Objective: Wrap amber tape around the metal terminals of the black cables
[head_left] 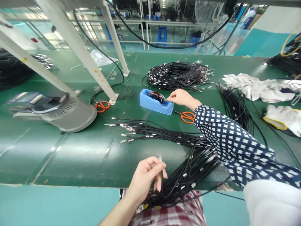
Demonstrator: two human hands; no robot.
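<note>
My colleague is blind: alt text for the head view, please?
A bare left hand holds a silver-plugged black cable while the right hand reaches to a blue plastic tape dispenser. Black cable bundles and orange-handled scissors lie on a green worktop.

Beyond the green worktop [77, 157] with its white metal uprights [115, 37], a pale, glossy turquoise floor [131, 45] reflects bright light beneath long workbenches [131, 21], near a blue plastic stool [162, 34] and a white-and-teal wall [261, 37].

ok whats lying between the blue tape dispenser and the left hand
In the head view, a spread of black cables lies across the green table between the dispenser and the left hand.
</note>
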